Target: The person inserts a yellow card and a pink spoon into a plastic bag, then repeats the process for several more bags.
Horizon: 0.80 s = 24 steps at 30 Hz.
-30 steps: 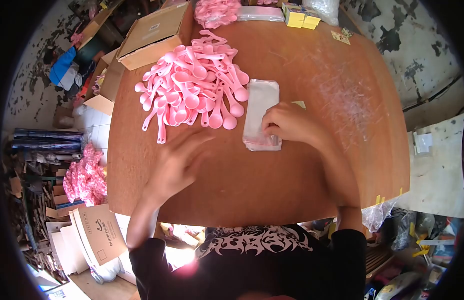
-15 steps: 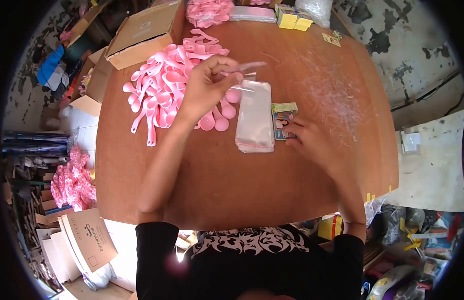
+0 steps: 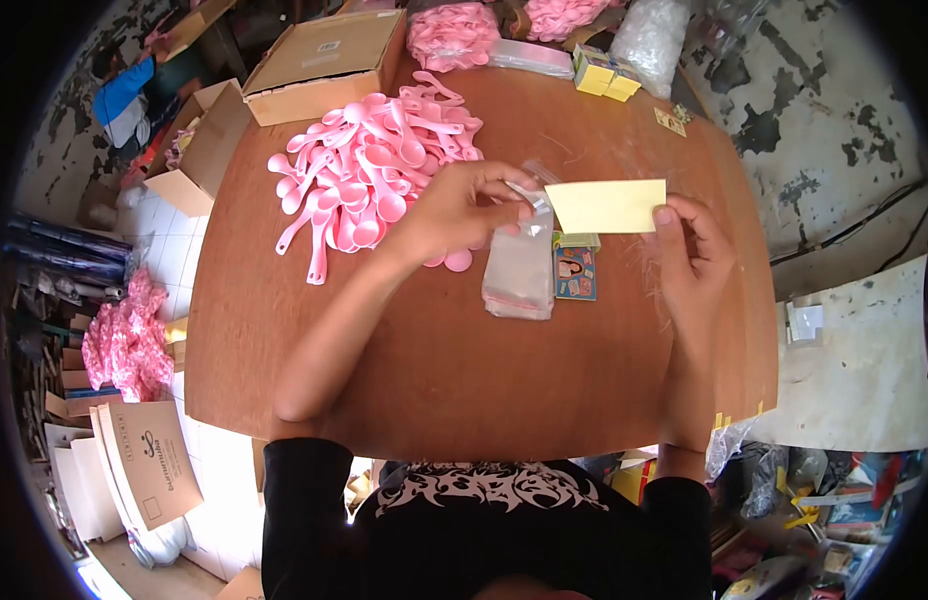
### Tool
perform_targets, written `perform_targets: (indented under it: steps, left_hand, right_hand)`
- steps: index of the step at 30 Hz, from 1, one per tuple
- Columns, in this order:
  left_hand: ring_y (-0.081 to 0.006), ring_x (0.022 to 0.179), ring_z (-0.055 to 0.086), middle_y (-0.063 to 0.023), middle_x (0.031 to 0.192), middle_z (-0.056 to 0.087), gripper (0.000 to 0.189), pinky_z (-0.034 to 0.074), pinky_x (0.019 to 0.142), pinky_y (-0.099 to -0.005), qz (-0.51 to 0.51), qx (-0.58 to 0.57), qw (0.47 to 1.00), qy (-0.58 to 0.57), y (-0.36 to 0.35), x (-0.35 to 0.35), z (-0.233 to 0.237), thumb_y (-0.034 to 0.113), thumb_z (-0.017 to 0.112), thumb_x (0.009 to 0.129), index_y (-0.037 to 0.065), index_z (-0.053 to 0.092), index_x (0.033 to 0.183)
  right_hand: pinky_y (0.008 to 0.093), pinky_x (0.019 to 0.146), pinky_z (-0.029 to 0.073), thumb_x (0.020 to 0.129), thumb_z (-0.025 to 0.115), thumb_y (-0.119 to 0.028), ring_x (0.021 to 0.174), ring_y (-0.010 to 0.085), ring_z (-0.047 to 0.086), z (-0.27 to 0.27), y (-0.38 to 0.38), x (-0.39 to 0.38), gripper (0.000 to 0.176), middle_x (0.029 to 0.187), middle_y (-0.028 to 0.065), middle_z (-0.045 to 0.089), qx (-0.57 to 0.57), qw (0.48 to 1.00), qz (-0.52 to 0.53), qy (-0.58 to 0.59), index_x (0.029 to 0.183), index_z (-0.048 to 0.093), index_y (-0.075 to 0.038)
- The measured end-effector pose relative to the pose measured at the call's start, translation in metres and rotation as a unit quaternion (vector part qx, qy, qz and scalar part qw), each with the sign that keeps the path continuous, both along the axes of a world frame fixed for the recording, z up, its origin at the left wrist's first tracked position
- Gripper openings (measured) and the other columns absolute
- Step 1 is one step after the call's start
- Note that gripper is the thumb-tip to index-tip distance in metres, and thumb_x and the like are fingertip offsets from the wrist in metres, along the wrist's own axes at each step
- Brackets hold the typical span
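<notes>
Left hand (image 3: pixel 454 210) raised, fingers pinched on bag (image 3: pixel 536 187) mouth. Right hand (image 3: pixel 689 250) grips box (image 3: pixel 606 205) by end, level. Bag outline barely discernible.

right hand (image 3: pixel 689 250) raised a yellow box (image 3: pixel 606 206) (to the left hand's (image 3: pixel 454 212) clear bag (image 3: pixel 533 196))

Bright, even daylight fills your round fisheye view; the corners are black. The table (image 3: pixel 464 370) bulges, and edges bend and soften. Your left hand (image 3: pixel 459 212) and right hand (image 3: pixel 694 250) are sharp, casting soft shadows. The card (image 3: pixel 606 205) looks washed pale; the bag (image 3: pixel 529 225) glints.
</notes>
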<state>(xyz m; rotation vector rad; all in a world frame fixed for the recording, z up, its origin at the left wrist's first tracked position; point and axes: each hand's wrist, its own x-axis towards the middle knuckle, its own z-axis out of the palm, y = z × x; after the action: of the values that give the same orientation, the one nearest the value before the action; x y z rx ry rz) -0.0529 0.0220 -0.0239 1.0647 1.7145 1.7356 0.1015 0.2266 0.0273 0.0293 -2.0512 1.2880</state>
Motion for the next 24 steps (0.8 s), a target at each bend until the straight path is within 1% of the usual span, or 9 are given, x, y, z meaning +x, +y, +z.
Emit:
perform_targets:
  steps: [4, 8, 13, 15, 16, 18, 21, 22, 24]
  left_hand:
    - [-0.0067, 0.079, 0.062, -0.0060, 0.092, 0.070, 0.028, 0.050, 0.069, -0.0219, -0.037, 0.027, 0.999, 0.005, 0.000, 0.016, 0.007, 0.005, 0.066, 0.089, -0.004, 0.059, 0.114]
    - [-0.0043, 0.076, 0.059, -0.0048, 0.092, 0.070, 0.034, 0.045, 0.058, -0.0198, -0.004, 0.005, 1.000, 0.027, -0.008, 0.023, 0.027, 0.009, 0.066, 0.089, -0.003, 0.059, 0.120]
    - [-0.0076, 0.083, 0.062, -0.0067, 0.098, 0.069, 0.033, 0.050, 0.071, -0.0237, -0.053, -0.022, 0.998, 0.041, -0.002, 0.019, 0.012, 0.007, 0.064, 0.091, -0.004, 0.058, 0.121]
    - [-0.0094, 0.090, 0.063, -0.0081, 0.102, 0.069, 0.032, 0.051, 0.078, -0.0263, -0.046, -0.020, 0.998, 0.034, 0.000, 0.022, 0.009, 0.006, 0.063, 0.091, -0.005, 0.058, 0.121]
    - [-0.0094, 0.090, 0.063, -0.0081, 0.102, 0.069, 0.032, 0.051, 0.078, -0.0263, -0.047, -0.020, 0.998, 0.034, 0.002, 0.025, 0.008, 0.006, 0.063, 0.091, -0.005, 0.058, 0.121]
    - [-0.0099, 0.080, 0.065, -0.0094, 0.088, 0.071, 0.028, 0.050, 0.069, -0.0275, 0.001, 0.055, 0.998, 0.028, 0.005, 0.029, 0.006, 0.009, 0.067, 0.087, -0.004, 0.063, 0.112]
    - [-0.0104, 0.081, 0.065, -0.0099, 0.089, 0.071, 0.027, 0.051, 0.070, -0.0282, -0.016, 0.043, 0.999, 0.026, 0.003, 0.029, 0.010, 0.008, 0.066, 0.088, -0.003, 0.063, 0.112]
    - [-0.0104, 0.081, 0.065, -0.0099, 0.089, 0.071, 0.027, 0.051, 0.070, -0.0282, -0.016, 0.042, 0.999, 0.026, 0.003, 0.029, 0.009, 0.008, 0.066, 0.088, -0.003, 0.063, 0.112]
    - [-0.0119, 0.080, 0.066, -0.0105, 0.090, 0.071, 0.025, 0.051, 0.072, -0.0285, -0.015, 0.009, 0.999, 0.029, 0.003, 0.029, 0.008, 0.007, 0.067, 0.086, -0.002, 0.064, 0.110]
  right_hand:
    - [0.0194, 0.064, 0.047, 0.092, 0.062, -0.005, 0.074, 0.0058, 0.058, 0.003, -0.007, -0.016, 0.012, 0.087, 0.0053, 0.065, -0.080, 0.997, -0.003, 0.015, 0.099, 0.065, 0.005]
    - [0.0204, 0.064, 0.049, 0.091, 0.064, -0.004, 0.074, 0.0067, 0.060, 0.004, -0.001, -0.020, 0.012, 0.086, 0.0064, 0.067, 0.025, 0.999, 0.016, -0.041, 0.099, 0.066, 0.005]
    - [0.0207, 0.064, 0.050, 0.089, 0.065, -0.002, 0.070, 0.0077, 0.061, -0.003, -0.008, -0.021, 0.009, 0.088, 0.0083, 0.070, 0.009, 0.999, 0.021, -0.042, 0.095, 0.067, 0.005]
    - [0.0232, 0.067, 0.051, 0.088, 0.066, -0.003, 0.077, 0.0094, 0.063, -0.007, -0.006, -0.020, 0.009, 0.092, 0.0088, 0.069, 0.044, 0.996, 0.053, -0.060, 0.094, 0.069, 0.003]
    - [0.0232, 0.067, 0.051, 0.088, 0.066, -0.003, 0.077, 0.0094, 0.063, -0.006, -0.007, -0.021, 0.009, 0.092, 0.0088, 0.069, 0.044, 0.996, 0.051, -0.060, 0.094, 0.069, 0.003]
    - [0.0264, 0.072, 0.052, 0.087, 0.067, -0.005, 0.087, 0.0113, 0.063, -0.003, -0.009, -0.024, 0.011, 0.095, 0.0089, 0.068, 0.165, 0.976, 0.131, -0.051, 0.096, 0.069, 0.000]
    - [0.0280, 0.076, 0.052, 0.088, 0.067, -0.008, 0.094, 0.0135, 0.062, -0.008, -0.007, -0.030, 0.013, 0.097, 0.0089, 0.067, 0.208, 0.956, 0.198, -0.066, 0.099, 0.070, -0.002]
    - [0.0280, 0.076, 0.052, 0.088, 0.067, -0.008, 0.094, 0.0135, 0.062, -0.011, -0.008, -0.029, 0.013, 0.097, 0.0089, 0.067, 0.207, 0.956, 0.198, -0.065, 0.099, 0.070, -0.002]
    - [0.0281, 0.076, 0.052, 0.089, 0.065, -0.008, 0.089, 0.0123, 0.062, -0.018, -0.010, -0.025, 0.015, 0.096, 0.0074, 0.067, 0.003, 0.948, 0.247, -0.203, 0.102, 0.068, 0.000]
